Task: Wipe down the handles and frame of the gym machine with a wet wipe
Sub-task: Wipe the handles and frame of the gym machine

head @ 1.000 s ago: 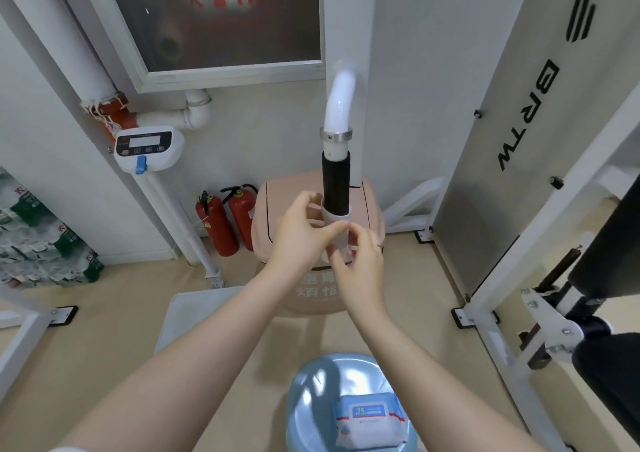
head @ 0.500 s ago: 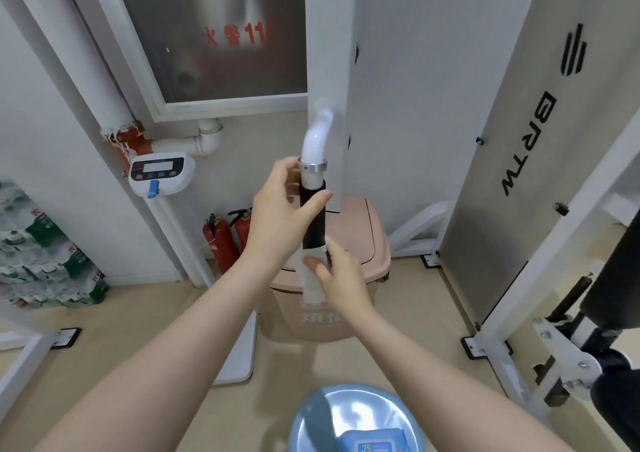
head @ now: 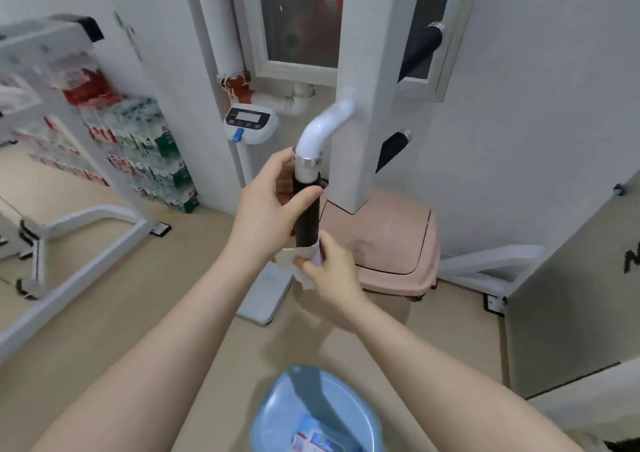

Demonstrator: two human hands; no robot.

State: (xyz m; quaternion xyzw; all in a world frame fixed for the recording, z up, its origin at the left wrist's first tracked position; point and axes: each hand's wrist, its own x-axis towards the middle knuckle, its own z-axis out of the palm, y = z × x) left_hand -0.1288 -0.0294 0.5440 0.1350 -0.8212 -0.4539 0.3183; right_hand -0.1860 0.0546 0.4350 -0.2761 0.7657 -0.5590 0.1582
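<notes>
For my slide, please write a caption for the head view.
Left hand steadies black foam handle; right hand wraps white wet wipe.

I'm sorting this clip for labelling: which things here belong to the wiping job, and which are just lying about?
In use:
black foam handle grip on the white bent tube
white wet wipe
left hand
right hand
blue pack of wipes

Lying about:
pink plastic bin
white digital scale
stacked bottle packs

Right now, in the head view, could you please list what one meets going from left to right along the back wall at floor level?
Stacked shrink-wrapped bottle packs → white upright weighing scale with a digital display → black foam machine handle gripped by the left hand → pink plastic lidded bin → grey machine side panel.
</notes>
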